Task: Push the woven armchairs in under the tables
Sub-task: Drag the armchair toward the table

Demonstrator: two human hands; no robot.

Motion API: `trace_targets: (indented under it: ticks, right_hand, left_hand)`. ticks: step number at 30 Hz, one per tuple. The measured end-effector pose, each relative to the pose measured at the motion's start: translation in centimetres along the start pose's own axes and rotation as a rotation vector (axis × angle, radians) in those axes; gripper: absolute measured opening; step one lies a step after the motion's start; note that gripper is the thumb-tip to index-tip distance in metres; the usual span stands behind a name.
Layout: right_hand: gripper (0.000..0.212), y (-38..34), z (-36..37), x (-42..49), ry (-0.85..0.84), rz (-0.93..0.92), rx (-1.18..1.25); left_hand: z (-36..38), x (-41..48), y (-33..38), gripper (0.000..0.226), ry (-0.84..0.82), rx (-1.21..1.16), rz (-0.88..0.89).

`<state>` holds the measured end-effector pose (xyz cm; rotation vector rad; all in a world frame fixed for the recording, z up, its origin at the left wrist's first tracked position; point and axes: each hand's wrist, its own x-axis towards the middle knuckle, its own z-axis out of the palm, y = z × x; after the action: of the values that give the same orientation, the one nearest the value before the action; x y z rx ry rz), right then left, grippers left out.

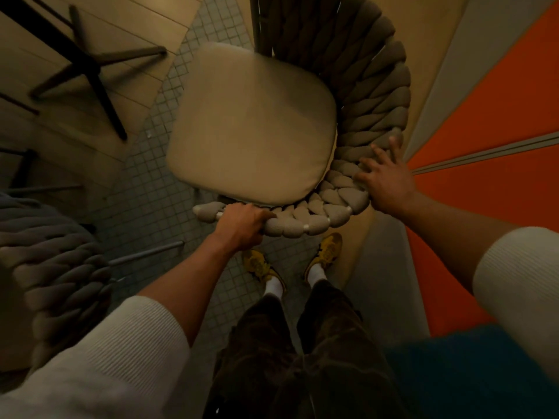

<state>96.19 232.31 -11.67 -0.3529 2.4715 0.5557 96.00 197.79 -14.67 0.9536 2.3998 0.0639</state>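
woven armchair (254,125): left hand (242,225) fingers clamped on braided rim (302,220), right hand (384,179) fingers spread flat; push evenly, both sides.

Dim, warm light — motion blur, fisheye-warped edges.

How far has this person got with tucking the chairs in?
Done: nothing that shows. In hand: the armchair, its cushion fully uncovered, so it is not tucked in; the left hand grips its woven rim and the right hand rests flat on it. Left: pushing it in, and perhaps the second chair at the left, though the picture does not show whether that one is tucked in.
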Motion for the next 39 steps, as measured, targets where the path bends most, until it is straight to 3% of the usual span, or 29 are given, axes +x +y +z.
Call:
trace_targets:
  ticks: [7, 14, 21, 25, 29, 35, 39]
  right_hand:
    - [0.049, -7.4, -2.6, -0.6, 0.015, -0.118, 0.080]
    - [0.033, -16.3, -5.3, 0.6, 0.056, -0.257, 0.282]
    - [0.029, -24.1, -8.8, 1.8, 0.045, -0.200, 0.340]
    - [0.027, -25.2, -9.0, 1.4, 0.079, -0.198, 0.364]
    - [0.040, -24.2, -8.6, 1.7, 0.084, -0.291, 0.377]
    - [0.048, -21.3, -8.9, 1.4, 0.079, -0.453, 0.400]
    - [0.046, -19.0, -9.2, 0.7, 0.130, -0.516, 0.419]
  left_hand:
    - [-1.5, -4.9, -6.8, 0.061, -0.048, 0.001, -0.036]
    - [-2.3, -10.2, -15.9, 0.054, -0.049, 0.057, -0.146]
    - [-3.1, -14.6, -21.0, 0.053, 0.007, 0.082, -0.272]
    - [-2.9, -15.3, -21.0, 0.064, -0.039, 0.091, -0.333]
    - [-2.2, -15.4, -19.1, 0.067, -0.018, 0.020, -0.300]
    - [-0.8, -13.9, -11.4, 0.070, -0.182, -0.019, -0.222]
    - [-0.1, -11.7, -7.2, 0.083, -0.193, -0.119, -0.221]
